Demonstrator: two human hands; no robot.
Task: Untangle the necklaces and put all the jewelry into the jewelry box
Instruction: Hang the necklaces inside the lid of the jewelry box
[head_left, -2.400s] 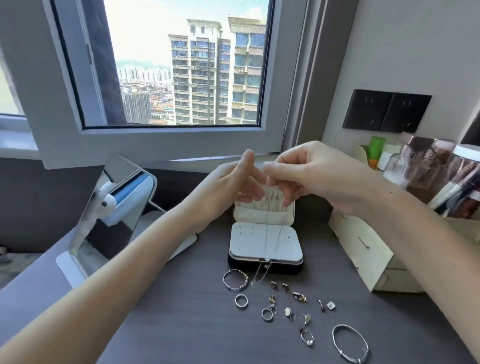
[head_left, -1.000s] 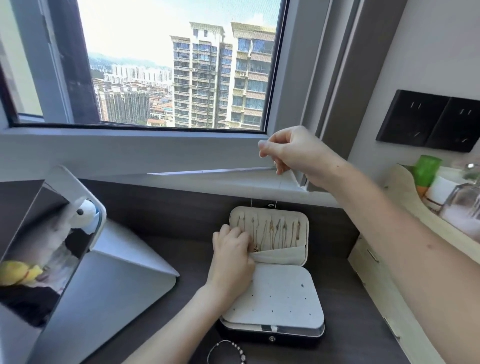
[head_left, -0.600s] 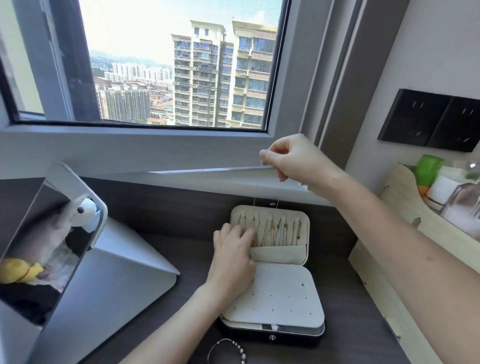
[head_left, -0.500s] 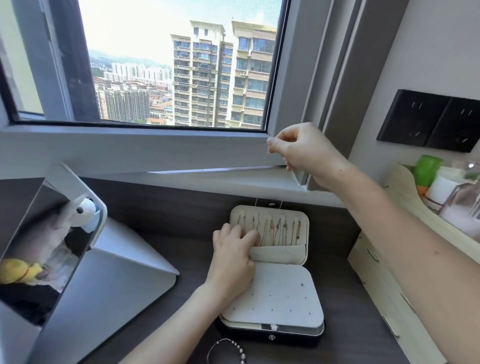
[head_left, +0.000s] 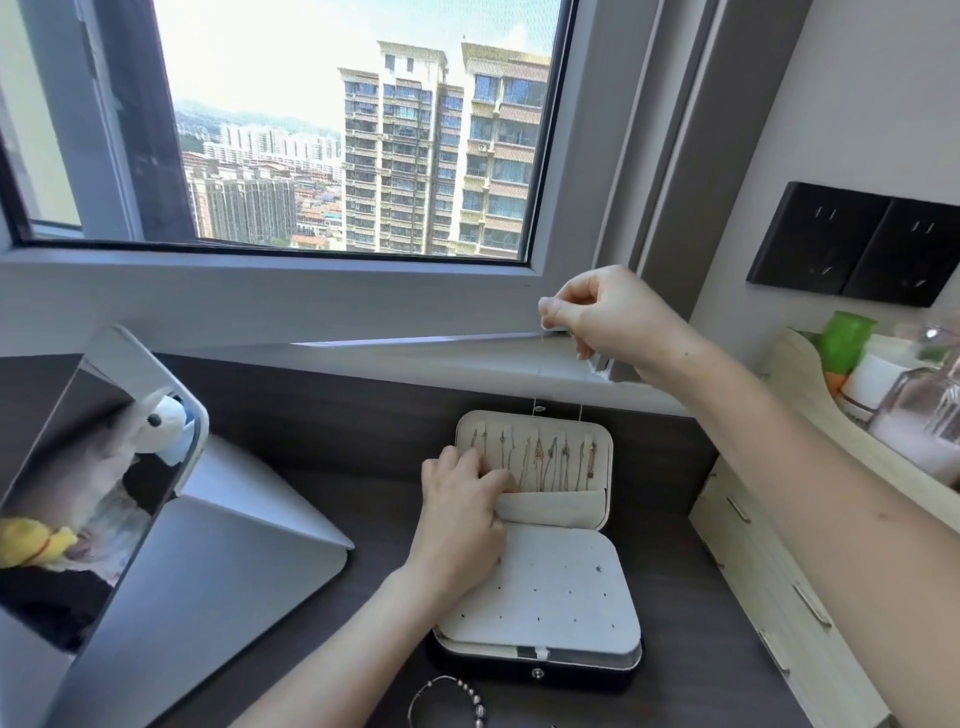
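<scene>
Necklace (head_left: 540, 374) hangs vertically from the high right grip (head_left: 608, 317), which pinches its top, down to the open jewelry box (head_left: 545, 597) on the surface (head_left: 363, 457) directly below, where the nearer left grip (head_left: 462, 519) curls over the lid's pocket edge.

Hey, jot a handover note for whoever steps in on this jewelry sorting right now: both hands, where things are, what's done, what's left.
Right hand: raised above the jewelry box, pinching a thin necklace whose two strands hang down toward the top of the lid.
Left hand: on the edge of the lid pocket, fingers bent; whether it pinches the edge is unclear.
Done: several necklaces hang inside the lid.
Left: seat the held necklace, then box the beaded bracelet lying on the desk in front.
</scene>
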